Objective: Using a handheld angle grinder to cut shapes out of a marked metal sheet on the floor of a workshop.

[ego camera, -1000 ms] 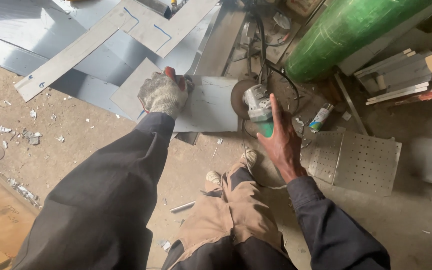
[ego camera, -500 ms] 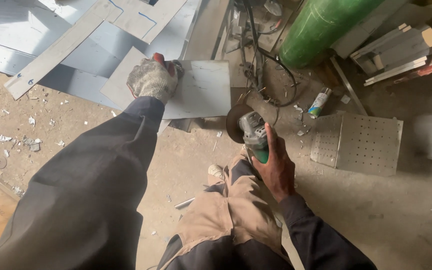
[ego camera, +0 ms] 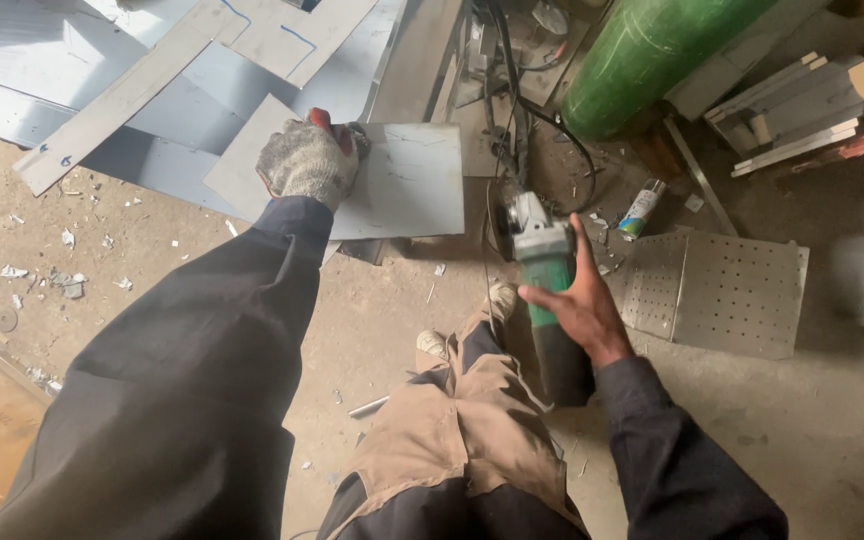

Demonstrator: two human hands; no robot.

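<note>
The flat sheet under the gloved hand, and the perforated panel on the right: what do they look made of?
Flat sheet: seemingly thin bare metal, dull grey, scuffed, with crisp straight edges. Perforated panel: probably sheet metal too, matte grey with regular rows of small holes. The left hand wears a knitted fabric glove.

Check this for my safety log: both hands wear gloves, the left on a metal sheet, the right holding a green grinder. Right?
Not quite. Only the left hand is gloved; the right hand is bare, as the head view shows. The sheet and grinder are as stated.
</note>
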